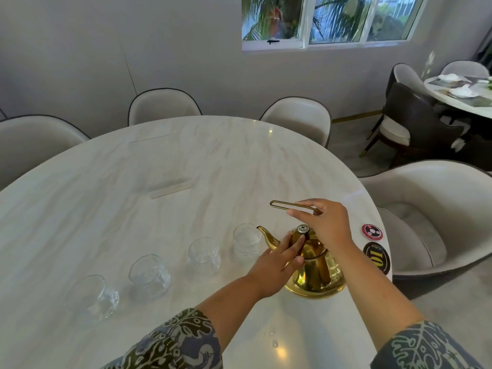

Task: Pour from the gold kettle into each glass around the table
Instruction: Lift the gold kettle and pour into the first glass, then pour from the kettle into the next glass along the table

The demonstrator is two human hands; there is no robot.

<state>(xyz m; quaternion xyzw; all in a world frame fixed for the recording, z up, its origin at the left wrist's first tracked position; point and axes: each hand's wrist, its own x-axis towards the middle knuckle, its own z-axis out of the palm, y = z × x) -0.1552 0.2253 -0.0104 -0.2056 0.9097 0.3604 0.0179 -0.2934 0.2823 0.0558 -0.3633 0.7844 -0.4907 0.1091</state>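
The gold kettle (316,272) stands on the white marble table (186,166) near its right edge, spout pointing left. My right hand (326,222) is closed around the kettle's raised wire handle. My left hand (277,265) lies flat on the lid and shoulder, fingers spread, below the lid knob. Several clear empty glasses stand in a curved row to the left: the nearest glass (247,239) sits just beside the spout, then one glass (204,253), another glass (149,275), and the far-left glass (91,295).
Two round badges, a red one (372,231) and a black one (376,257), lie at the table's right edge. Pale upholstered chairs (436,214) ring the table. A second laid table (460,93) with dark chairs stands at the far right under a window.
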